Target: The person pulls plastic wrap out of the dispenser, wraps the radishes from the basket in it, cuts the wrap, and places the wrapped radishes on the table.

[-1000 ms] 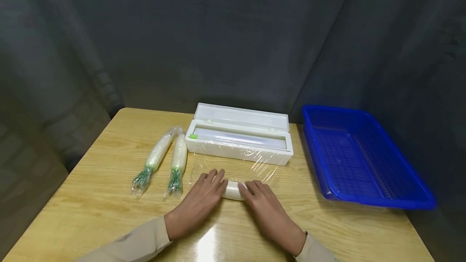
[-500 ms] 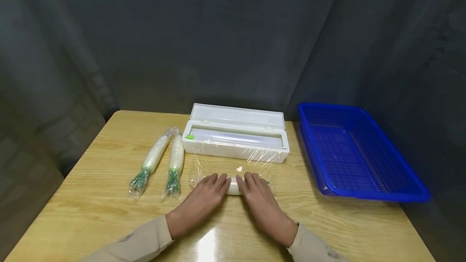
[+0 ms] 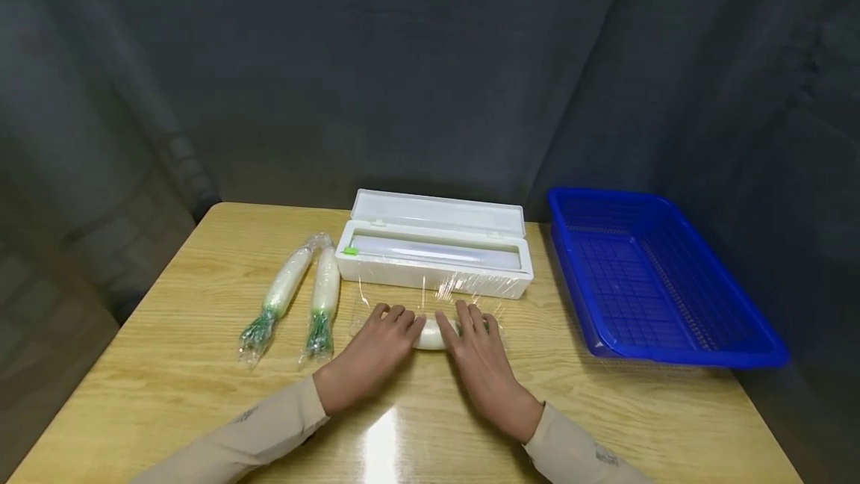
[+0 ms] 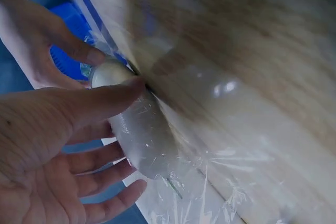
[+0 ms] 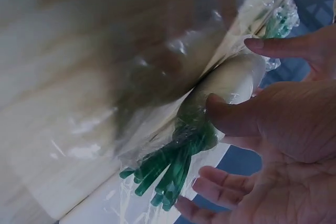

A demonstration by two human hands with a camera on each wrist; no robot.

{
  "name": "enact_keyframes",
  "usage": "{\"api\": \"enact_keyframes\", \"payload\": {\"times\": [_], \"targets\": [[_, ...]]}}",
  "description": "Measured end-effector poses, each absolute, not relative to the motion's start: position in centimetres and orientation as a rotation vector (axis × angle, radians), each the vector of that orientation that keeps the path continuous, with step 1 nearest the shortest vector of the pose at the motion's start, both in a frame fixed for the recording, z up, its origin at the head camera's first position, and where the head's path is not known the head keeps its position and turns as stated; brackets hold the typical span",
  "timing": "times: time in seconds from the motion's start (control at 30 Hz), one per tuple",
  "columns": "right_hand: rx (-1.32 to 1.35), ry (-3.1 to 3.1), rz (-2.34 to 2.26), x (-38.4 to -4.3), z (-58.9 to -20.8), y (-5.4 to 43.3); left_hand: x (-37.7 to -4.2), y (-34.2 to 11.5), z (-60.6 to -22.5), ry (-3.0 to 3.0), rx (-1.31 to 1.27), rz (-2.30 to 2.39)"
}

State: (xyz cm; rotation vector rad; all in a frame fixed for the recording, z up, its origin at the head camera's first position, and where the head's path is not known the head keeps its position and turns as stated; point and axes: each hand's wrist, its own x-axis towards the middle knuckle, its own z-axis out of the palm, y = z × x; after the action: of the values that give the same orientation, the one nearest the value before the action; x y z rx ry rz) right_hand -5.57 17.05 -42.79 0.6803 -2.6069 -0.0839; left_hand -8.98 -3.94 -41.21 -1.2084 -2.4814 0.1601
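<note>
A white radish [image 3: 433, 335] with green stalks [image 5: 170, 166] lies crosswise on the table, in clear cling film [image 4: 205, 192]. My left hand [image 3: 381, 346] grips its leafless end, thumb on the near side and fingers reaching round the far side. At the stalk end, my right hand [image 3: 481, 357] holds it between thumb and fingers; these fingers are spread. The film runs from the radish back to a white dispenser box [image 3: 430, 280], whose lid stands up. Inside the box is a film roll [image 3: 437, 252]. Both hands cover most of the radish in the head view.
Two film-wrapped white radishes, one outer [image 3: 289, 282] and one inner [image 3: 326, 286], lie left of the box. A blue plastic basket [image 3: 678, 355] stands at the right. Dark curtains [image 3: 430, 73] hang behind the table [image 3: 201, 364].
Both hands and the radish have moved a little away from me, toward the box, with less film stretched between. The view has shifted slightly. Box, basket and wrapped radishes stay in place.
</note>
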Motion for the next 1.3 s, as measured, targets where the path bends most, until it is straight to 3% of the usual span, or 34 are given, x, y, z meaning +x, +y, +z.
{"api": "enact_keyframes", "payload": {"times": [0.47,1.3], "targets": [[0.879,-2.507,-0.439,-7.1,-42.9,18.0,-10.2,-3.7,-42.0,-2.503,-1.206,0.058],[0.894,-2.653,0.073,-8.6,-42.4,18.8,-12.4,-4.4,-41.4,-2.555,-1.276,-0.167]]}}
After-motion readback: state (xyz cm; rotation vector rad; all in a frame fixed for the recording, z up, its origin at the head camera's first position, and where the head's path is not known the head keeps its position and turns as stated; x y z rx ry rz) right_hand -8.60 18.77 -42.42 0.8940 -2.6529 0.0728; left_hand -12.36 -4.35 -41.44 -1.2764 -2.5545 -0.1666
